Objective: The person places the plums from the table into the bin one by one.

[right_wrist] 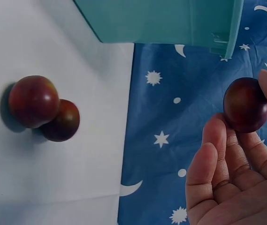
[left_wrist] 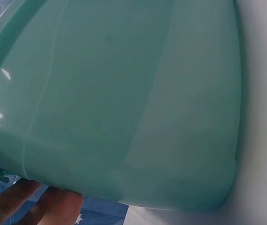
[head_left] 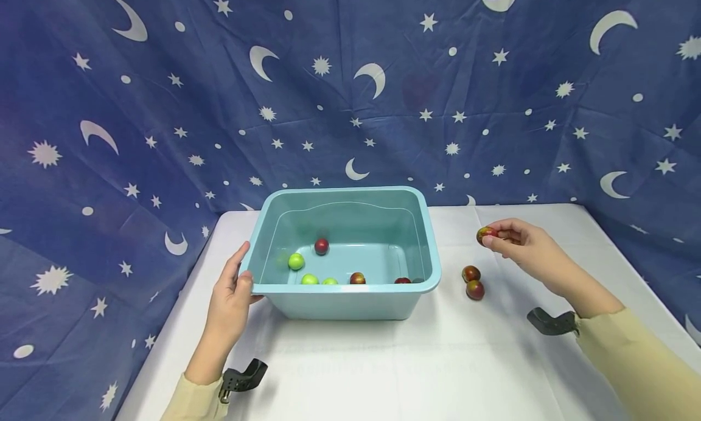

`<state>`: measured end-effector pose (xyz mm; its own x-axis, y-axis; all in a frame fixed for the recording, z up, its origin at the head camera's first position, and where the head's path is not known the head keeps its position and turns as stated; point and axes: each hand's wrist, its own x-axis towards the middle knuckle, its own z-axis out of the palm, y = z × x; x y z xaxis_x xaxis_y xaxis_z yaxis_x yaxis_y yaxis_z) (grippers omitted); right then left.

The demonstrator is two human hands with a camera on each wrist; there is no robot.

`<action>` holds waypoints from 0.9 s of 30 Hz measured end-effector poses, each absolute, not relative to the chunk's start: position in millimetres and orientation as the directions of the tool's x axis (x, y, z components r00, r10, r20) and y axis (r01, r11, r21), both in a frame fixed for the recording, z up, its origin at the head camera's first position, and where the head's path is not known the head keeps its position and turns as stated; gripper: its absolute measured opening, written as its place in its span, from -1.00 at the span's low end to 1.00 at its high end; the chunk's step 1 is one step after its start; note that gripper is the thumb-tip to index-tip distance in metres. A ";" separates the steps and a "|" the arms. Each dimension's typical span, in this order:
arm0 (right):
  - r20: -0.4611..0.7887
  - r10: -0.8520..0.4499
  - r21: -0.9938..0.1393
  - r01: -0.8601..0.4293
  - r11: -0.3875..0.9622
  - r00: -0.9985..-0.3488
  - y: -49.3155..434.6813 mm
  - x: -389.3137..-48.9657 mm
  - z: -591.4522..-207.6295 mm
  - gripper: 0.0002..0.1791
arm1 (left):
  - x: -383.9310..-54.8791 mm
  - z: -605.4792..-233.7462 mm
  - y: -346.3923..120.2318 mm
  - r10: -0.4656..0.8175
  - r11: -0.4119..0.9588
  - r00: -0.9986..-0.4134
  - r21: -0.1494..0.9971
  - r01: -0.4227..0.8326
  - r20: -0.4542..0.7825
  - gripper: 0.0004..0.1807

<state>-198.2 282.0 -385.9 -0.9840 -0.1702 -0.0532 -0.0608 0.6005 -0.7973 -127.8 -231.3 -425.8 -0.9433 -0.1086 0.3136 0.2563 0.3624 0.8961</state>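
A light blue-green plastic basin (head_left: 350, 305) stands on the table, holding green fruits (head_left: 296, 261) and dark red plums (head_left: 321, 246). My left hand (head_left: 230, 302) grips its left rim, the thumb over the edge and the fingers outside. In the left wrist view, fingertips (left_wrist: 60, 206) show beside the basin wall (left_wrist: 110, 103). Right of the basin, above the table, my right hand (head_left: 517, 241) pinches a red-green plum (head_left: 486, 235) between thumb and fingers; this plum (right_wrist: 247, 105) looks dark red in the right wrist view. Two more plums (head_left: 474, 289) touch each other on the cloth below.
A white cloth (head_left: 350, 366) covers the table. Behind and at the sides hangs a dark blue curtain (head_left: 328, 129) with white moons and stars. The basin's near wall partly hides several fruits at its front. Black wrist mounts (head_left: 550, 321) sit at both sleeves.
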 end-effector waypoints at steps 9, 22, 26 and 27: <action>-0.063 -0.167 -0.819 -0.044 0.571 -0.984 282.9 -197.4 -383.2 -0.36 | -127.7 -424.5 -228.0 -0.115 0.350 -0.939 0.898 0.267 0.324 -0.44; -0.112 -0.209 -0.931 0.029 0.364 -0.971 277.3 -204.8 -372.8 -0.38 | -127.7 -426.3 -228.2 -0.123 0.350 -0.947 0.906 0.237 0.296 -0.43; -0.088 -0.211 -0.941 0.012 0.339 -0.974 270.5 -208.5 -367.0 -0.41 | -128.8 -428.3 -229.5 -0.126 0.356 -0.943 0.901 0.248 0.309 -0.45; -0.087 -0.208 -0.939 0.011 0.343 -0.974 267.9 -209.9 -365.4 -0.41 | -129.0 -428.9 -229.9 -0.125 0.356 -0.942 0.900 0.251 0.312 -0.45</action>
